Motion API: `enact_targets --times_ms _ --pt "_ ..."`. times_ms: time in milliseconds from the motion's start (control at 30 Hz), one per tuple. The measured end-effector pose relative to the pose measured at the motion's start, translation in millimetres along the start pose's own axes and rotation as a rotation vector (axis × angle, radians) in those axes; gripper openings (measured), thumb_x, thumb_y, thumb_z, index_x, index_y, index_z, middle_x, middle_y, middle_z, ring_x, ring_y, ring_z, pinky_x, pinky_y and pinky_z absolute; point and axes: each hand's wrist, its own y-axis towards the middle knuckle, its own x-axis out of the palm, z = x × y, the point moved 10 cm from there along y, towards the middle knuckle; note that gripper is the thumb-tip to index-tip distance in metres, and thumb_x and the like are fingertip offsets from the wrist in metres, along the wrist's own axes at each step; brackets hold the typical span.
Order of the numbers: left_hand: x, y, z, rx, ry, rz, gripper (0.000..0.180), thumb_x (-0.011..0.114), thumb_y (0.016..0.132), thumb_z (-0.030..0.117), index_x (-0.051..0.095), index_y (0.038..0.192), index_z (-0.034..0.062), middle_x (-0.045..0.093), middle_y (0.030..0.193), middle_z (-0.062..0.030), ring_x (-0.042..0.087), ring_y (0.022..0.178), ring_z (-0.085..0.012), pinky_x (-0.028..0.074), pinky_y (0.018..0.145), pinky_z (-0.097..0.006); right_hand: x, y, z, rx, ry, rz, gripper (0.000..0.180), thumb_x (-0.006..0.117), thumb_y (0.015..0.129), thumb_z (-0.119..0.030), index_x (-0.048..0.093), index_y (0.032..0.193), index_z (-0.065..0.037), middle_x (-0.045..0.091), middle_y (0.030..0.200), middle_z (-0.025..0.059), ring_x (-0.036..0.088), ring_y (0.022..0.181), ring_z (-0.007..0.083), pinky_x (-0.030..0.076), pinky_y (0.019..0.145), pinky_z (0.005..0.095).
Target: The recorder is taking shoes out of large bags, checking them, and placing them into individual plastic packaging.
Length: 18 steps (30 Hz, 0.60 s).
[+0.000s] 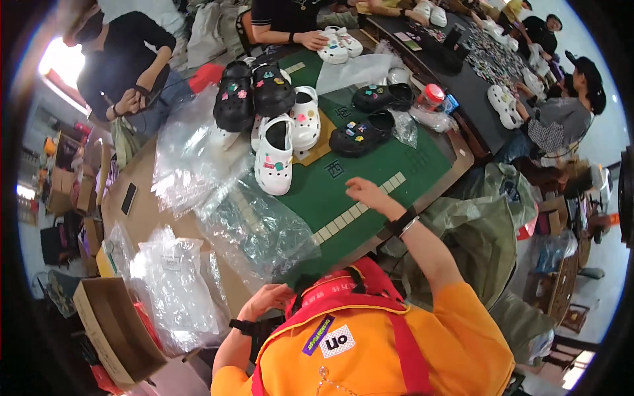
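My right hand (367, 193) is over the green mat (310, 204) at its near edge. Its fingers are loosely bent and apart, and I see nothing in them. Beyond it lies a pair of black clogs (362, 133) with colourful charms. My left hand (267, 299) is low by my body, beside the red apron (337, 288); its fingertips reach the apron's edge, and what they do there is hidden. White clogs with charms (274, 158) stand left of the black pair. More black clogs (234, 99) are piled on white ones behind them.
Clear plastic bags (175, 287) cover the table's left side, near a phone (129, 198) and an open cardboard box (115, 330). A red-lidded jar (432, 96) stands at the far right. Across the table, a person's hand (310, 41) touches white clogs (340, 45). Other people sit around.
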Motion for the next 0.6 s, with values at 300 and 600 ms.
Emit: enact_targets --times_ms 300,600 --pt "-18 32 75 0.261 -0.118 0.338 0.032 0.049 0.084 0.028 0.052 0.105 0.0030 0.057 0.088 -0.0060 0.054 0.080 -0.0131 0.044 0.068 -0.026 -63 35 -1 0.103 0.097 0.037 0.038 0.056 0.079 -0.026 0.049 0.111 -0.006 0.057 0.088 0.0047 0.052 0.073 0.0129 0.042 0.060 0.0280" --pt "-9 67 101 0.289 -0.247 0.375 0.030 0.048 0.085 0.025 0.051 0.106 0.0033 0.057 0.086 -0.0045 0.053 0.078 -0.0139 0.043 0.067 -0.027 -67 137 -110 -0.052 0.109 -0.068 0.037 0.055 0.079 -0.025 0.048 0.111 -0.006 0.053 0.085 0.0020 0.050 0.077 0.0108 0.042 0.064 0.0254"
